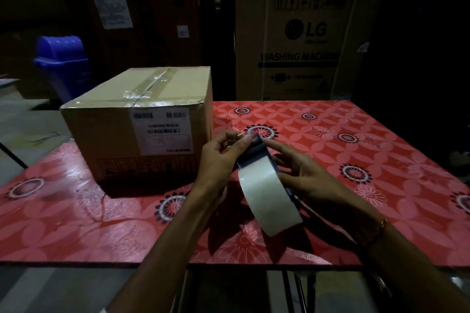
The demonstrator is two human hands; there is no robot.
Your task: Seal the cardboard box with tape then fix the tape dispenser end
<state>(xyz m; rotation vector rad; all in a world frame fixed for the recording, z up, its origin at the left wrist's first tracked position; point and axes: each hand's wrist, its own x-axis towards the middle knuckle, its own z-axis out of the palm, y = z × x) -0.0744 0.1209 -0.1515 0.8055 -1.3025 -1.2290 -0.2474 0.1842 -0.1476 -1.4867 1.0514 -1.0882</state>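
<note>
Box (142,119) looks taped shut already, so I judge only the dispenser (267,185) beside it remains: right hand (302,175) grips it, left hand (218,157) fingers pinch its tape end.

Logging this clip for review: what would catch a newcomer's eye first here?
The red flowered table fills the view, bright against a dark storeroom. In front, the left hand and right hand hold a tape dispenser above the table, the left pinching the loose tape end at its top. At the table's left stands a cardboard box, already taped along its top seam.
</note>
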